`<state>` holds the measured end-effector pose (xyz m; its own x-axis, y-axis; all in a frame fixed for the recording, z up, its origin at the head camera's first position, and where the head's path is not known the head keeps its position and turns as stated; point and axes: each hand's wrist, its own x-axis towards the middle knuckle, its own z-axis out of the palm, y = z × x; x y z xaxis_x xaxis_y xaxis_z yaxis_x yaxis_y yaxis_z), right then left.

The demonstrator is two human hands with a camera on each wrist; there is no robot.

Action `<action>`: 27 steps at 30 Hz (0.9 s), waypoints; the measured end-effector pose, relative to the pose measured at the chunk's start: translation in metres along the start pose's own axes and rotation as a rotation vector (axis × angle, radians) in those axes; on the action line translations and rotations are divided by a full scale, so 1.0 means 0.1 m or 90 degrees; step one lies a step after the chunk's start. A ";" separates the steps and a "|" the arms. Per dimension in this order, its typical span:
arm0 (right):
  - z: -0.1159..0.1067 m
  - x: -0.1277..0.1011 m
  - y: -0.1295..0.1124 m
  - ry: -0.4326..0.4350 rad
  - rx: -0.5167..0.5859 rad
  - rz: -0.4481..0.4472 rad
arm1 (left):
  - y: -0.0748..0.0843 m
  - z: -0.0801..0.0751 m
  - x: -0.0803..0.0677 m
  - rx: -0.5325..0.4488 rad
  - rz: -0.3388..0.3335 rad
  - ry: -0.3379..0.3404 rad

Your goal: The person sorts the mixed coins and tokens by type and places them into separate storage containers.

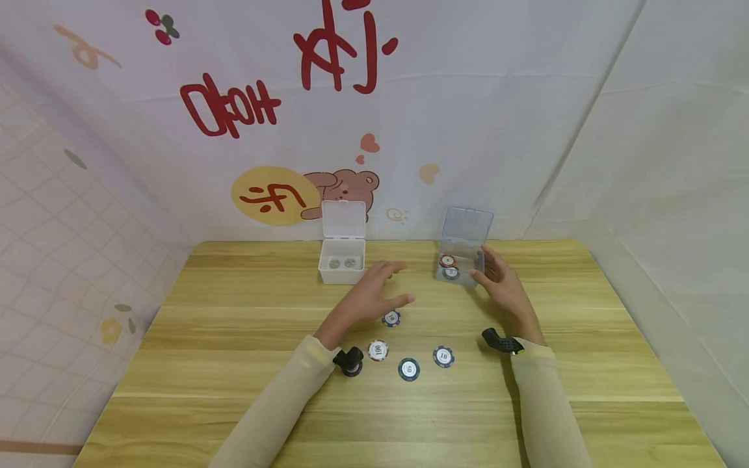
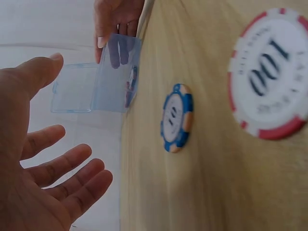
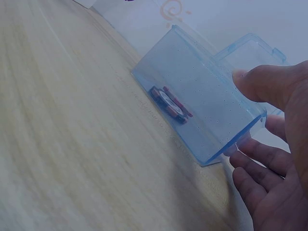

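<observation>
Wooden table (image 1: pixel 234 364), printed backdrop (image 1: pixel 175 162).

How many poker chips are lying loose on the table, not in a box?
4: a blue chip by the left hand, a red-and-white 100 chip, a dark 50 chip and a blue 10 chip. The hand may hide more.

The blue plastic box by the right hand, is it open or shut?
Open: the blue box's lid stands upright behind it, and chips show inside.
</observation>
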<state>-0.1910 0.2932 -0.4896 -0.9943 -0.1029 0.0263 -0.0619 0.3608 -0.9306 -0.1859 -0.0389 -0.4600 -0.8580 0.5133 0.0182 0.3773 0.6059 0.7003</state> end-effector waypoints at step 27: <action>-0.01 0.05 0.12 0.002 -0.004 0.000 | -0.28 0.13 -0.31 -0.014 -0.036 -0.064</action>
<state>-0.1966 0.2975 -0.5001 -0.9946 -0.1001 0.0270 -0.0621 0.3669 -0.9282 -0.1656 -0.0635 -0.4899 -0.8380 0.5377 -0.0928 0.3207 0.6229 0.7136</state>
